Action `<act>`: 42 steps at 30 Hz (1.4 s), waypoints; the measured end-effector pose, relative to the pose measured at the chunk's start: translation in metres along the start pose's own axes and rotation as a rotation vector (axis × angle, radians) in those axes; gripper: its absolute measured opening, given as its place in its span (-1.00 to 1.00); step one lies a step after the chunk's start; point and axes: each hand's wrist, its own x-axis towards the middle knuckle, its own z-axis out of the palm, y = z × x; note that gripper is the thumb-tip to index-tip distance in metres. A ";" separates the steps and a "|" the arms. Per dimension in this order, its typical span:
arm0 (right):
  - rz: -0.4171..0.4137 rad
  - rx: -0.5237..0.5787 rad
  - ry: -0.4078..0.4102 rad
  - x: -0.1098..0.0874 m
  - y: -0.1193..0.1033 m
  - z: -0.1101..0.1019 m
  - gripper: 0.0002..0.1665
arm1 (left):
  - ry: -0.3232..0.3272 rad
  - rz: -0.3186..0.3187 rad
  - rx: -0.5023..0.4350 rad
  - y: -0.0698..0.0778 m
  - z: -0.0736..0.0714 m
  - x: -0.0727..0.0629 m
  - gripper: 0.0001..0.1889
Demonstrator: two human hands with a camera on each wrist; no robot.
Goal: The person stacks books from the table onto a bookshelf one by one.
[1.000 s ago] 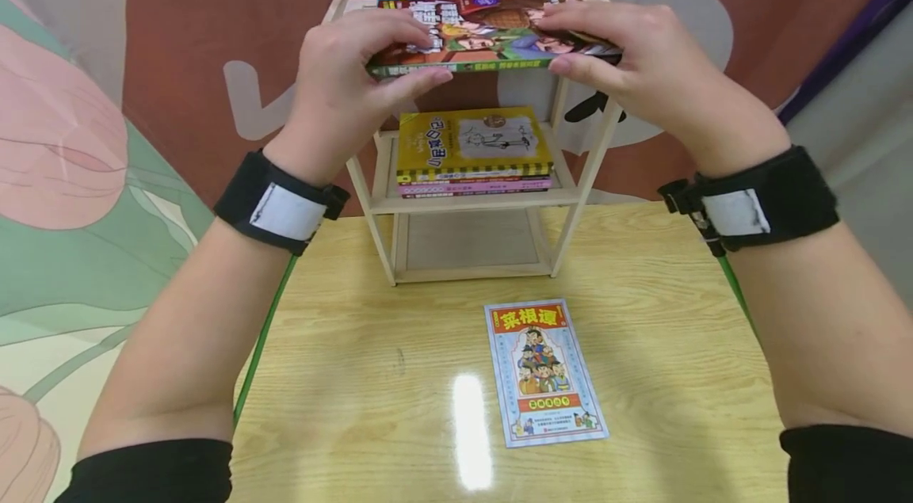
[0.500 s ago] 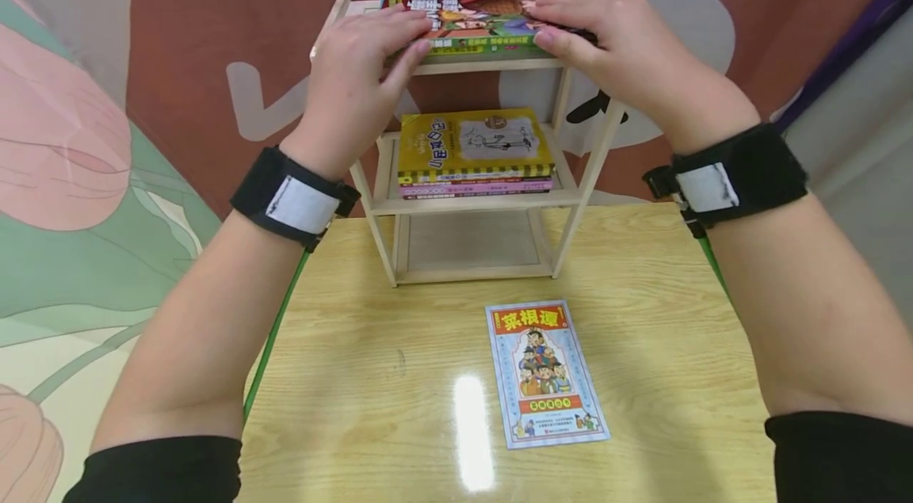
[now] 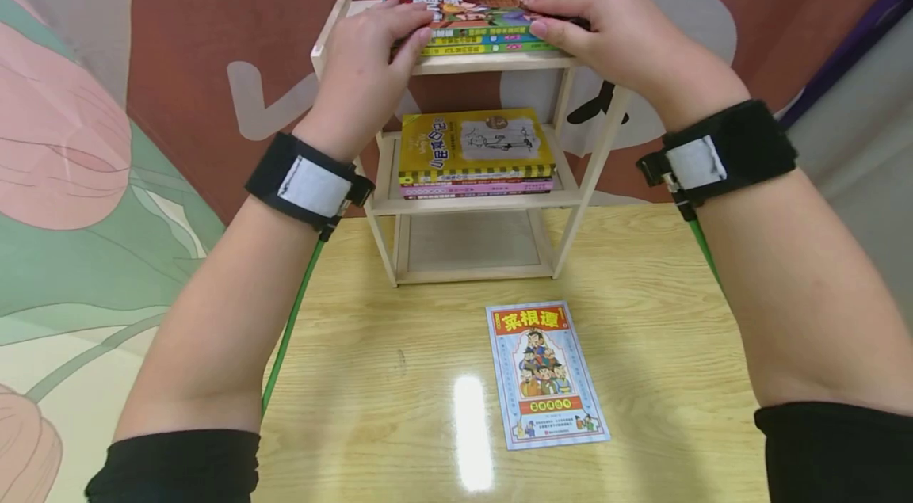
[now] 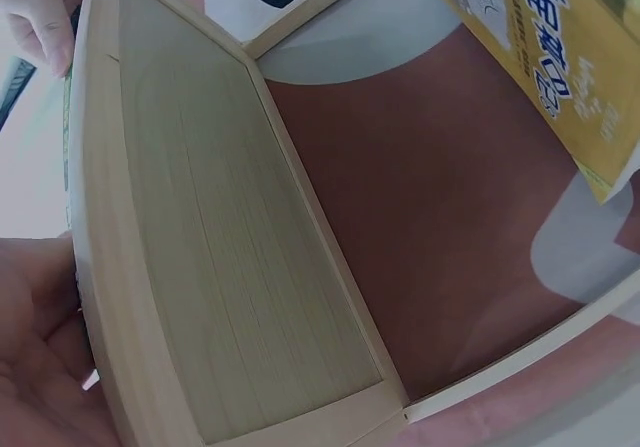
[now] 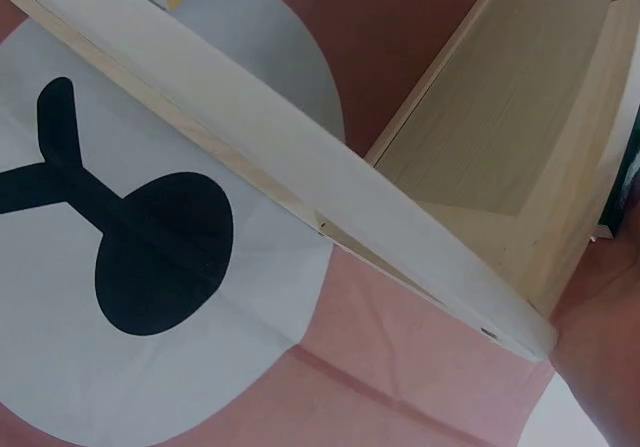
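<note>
On the top shelf of a small pale wooden rack (image 3: 492, 63) lies a stack of books, with a dark red comic book (image 3: 478, 12) uppermost. My left hand (image 3: 371, 55) holds the comic book's left end, fingers over the cover and thumb at the front spine. At its right end my right hand (image 3: 613, 32) grips likewise, thumb at the spine edge. Green and blue spines (image 3: 492, 43) show beneath. The wrist views look mostly at the shelf's underside (image 4: 230, 207), so the fingertips are largely hidden there.
Several books, a yellow one (image 3: 474, 142) on top, lie on the middle shelf. The bottom shelf (image 3: 471, 241) stands on a wooden table (image 3: 357, 376). A light blue book (image 3: 545, 376) lies in front of the rack, and a patterned cloth (image 3: 250, 28) hangs behind.
Both hands have moved the dark red comic book down and back onto the stack, covering the blue book visible earlier. The hands have come slightly closer together. The light blue book stays put.
</note>
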 end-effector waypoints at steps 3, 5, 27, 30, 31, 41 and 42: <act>0.002 0.004 -0.002 0.002 -0.001 0.000 -0.47 | -0.011 -0.027 0.005 0.000 -0.001 0.000 -0.57; 0.006 0.003 -0.004 0.003 -0.002 0.001 -0.47 | -0.009 -0.037 0.007 0.000 -0.001 0.000 -0.57; 0.004 0.045 0.018 0.009 -0.002 0.010 -0.42 | -0.005 -0.073 -0.007 -0.003 0.003 0.001 -0.53; -0.047 0.047 0.077 0.007 -0.001 0.012 -0.43 | 0.011 -0.042 -0.011 -0.006 0.004 -0.001 -0.49; -0.055 0.046 0.095 0.007 -0.001 0.012 -0.43 | 0.017 -0.034 -0.010 -0.007 0.004 -0.002 -0.48; -0.165 -0.059 0.276 -0.006 0.001 0.027 -0.41 | 0.183 0.111 0.110 -0.012 0.018 -0.022 -0.38; -0.177 -0.072 0.293 -0.007 0.001 0.030 -0.39 | 0.206 0.133 0.114 -0.012 0.020 -0.026 -0.39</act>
